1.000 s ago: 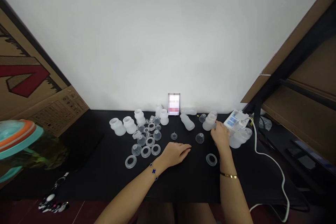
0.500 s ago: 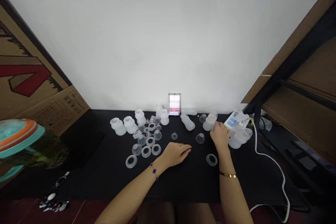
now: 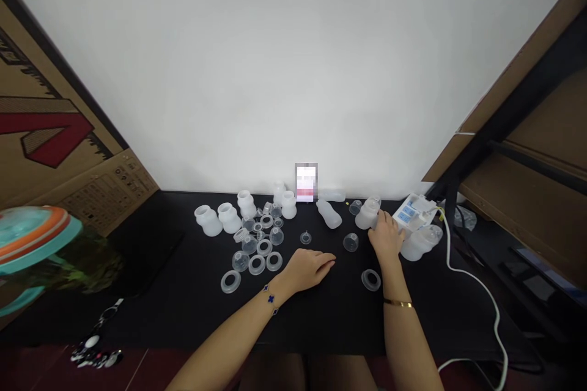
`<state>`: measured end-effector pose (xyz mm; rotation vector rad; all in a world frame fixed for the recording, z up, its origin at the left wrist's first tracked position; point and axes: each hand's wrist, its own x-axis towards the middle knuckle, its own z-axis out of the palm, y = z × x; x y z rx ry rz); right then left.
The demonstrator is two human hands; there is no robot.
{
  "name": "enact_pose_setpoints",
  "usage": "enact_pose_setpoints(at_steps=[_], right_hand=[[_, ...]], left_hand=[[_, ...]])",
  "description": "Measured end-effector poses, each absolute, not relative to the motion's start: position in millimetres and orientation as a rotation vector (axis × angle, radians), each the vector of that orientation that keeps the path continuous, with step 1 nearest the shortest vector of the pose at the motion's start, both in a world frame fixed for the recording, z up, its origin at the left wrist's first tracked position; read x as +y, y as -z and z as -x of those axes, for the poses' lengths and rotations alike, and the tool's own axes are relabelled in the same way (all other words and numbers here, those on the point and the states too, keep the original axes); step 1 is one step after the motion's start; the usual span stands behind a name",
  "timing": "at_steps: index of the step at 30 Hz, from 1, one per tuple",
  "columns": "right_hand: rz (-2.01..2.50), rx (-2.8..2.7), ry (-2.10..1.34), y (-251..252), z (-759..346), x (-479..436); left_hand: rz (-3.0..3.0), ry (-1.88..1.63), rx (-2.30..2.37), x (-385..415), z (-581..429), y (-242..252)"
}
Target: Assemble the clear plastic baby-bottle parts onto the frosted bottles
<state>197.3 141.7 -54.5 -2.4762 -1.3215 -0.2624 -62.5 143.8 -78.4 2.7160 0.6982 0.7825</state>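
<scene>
My left hand (image 3: 308,269) rests on its side on the black table, fingers extended to the right, holding nothing. Beyond its fingertips lie a small clear disc (image 3: 306,237) and a clear dome cap (image 3: 351,242). My right hand (image 3: 386,233) reaches down beside a capped translucent bottle (image 3: 366,214); its fingertips are hidden behind the hand, so what they touch cannot be made out. A white ring (image 3: 371,280) lies left of my right wrist. Another capped bottle (image 3: 418,243) stands to the right of that hand.
White bottles (image 3: 229,218), rings (image 3: 257,264) and clear caps (image 3: 239,261) cluster at left. A lit phone (image 3: 306,183) leans on the wall. Behind my right hand sits a white box (image 3: 411,212) with a cable (image 3: 477,281). A teal-lidded jug (image 3: 55,244) stands far left.
Both hands keep nearly the same pose and place. The whole view has shifted very slightly.
</scene>
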Motion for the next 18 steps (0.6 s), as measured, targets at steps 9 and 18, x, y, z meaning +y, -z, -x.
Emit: enact_pose_setpoints(at_steps=[9, 18], right_hand=[[2.394, -1.281, 0.353, 57, -200, 143], [2.156, -1.215, 0.483, 59, -213, 143]], left_hand=[[-2.727, -0.792, 0.684, 143, 62, 77], [-2.745, -0.831, 0.68, 143, 62, 77]])
